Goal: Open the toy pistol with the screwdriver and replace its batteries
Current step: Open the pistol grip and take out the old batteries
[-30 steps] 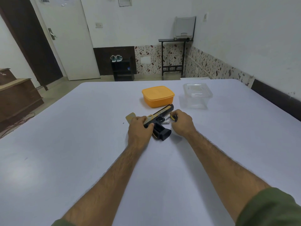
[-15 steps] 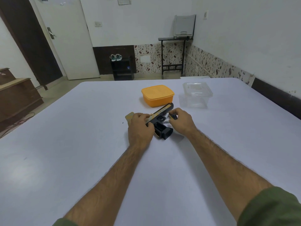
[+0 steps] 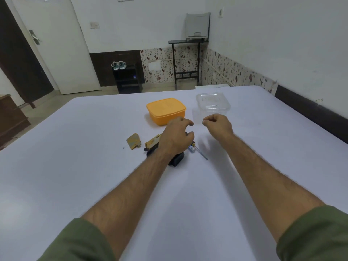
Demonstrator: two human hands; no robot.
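Here we see our left hand hovering loose-fingered over the toy pistol, our right hand curled empty beyond it, and the screwdriver just right of the pistol.

You see a matt white cloth on the table, an opaque orange plastic box, and a glossy clear plastic tub

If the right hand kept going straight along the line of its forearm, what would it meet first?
Most likely the clear plastic container. The right hand is raised above the table, fingers curled, and the container sits just beyond its knuckles. Depth is unclear from one view, so it might pass over the rim instead.
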